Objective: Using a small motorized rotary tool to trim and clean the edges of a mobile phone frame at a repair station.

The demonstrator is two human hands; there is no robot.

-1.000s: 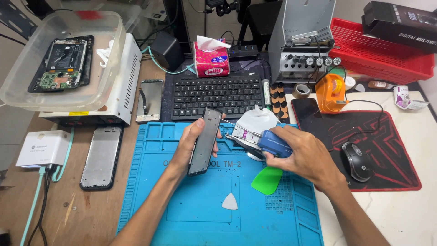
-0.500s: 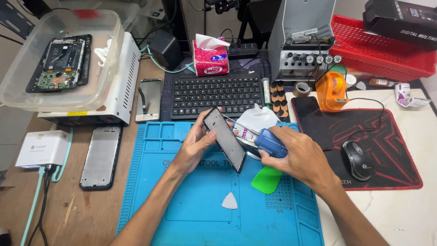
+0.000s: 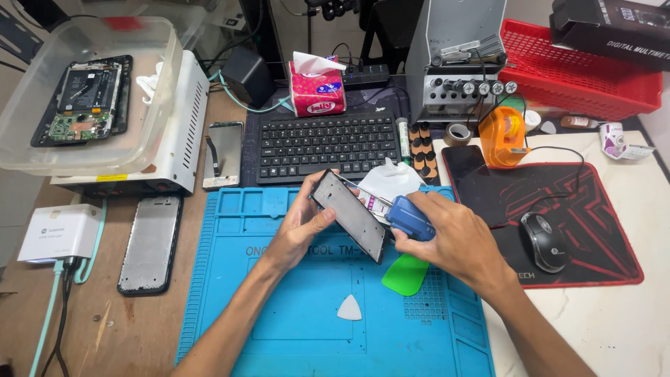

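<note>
My left hand [image 3: 301, 227] holds a dark phone frame [image 3: 347, 215] tilted above the blue silicone work mat [image 3: 279, 328], its inner grey side facing up. My right hand [image 3: 453, 241] grips a blue-handled tool [image 3: 410, 218] whose thin metal tip rests along the frame's right edge. A crumpled white tissue [image 3: 391, 183] lies just behind the hands. On the mat below the right hand lie a green plastic pry card [image 3: 405, 274] and a white triangular pick [image 3: 350, 308].
A black keyboard [image 3: 324, 145] sits behind the mat, a tissue pack [image 3: 317, 89] beyond it. A phone screen panel [image 3: 150, 244] and a white charger [image 3: 59, 232] lie left. At right are a mouse [image 3: 544, 241] on a red-black pad and an orange tape dispenser [image 3: 504, 136].
My left hand has turned the phone frame from edge-on and upright to tilted rightward with its inner face showing. The right hand has brought the blue tool against the frame's edge.
</note>
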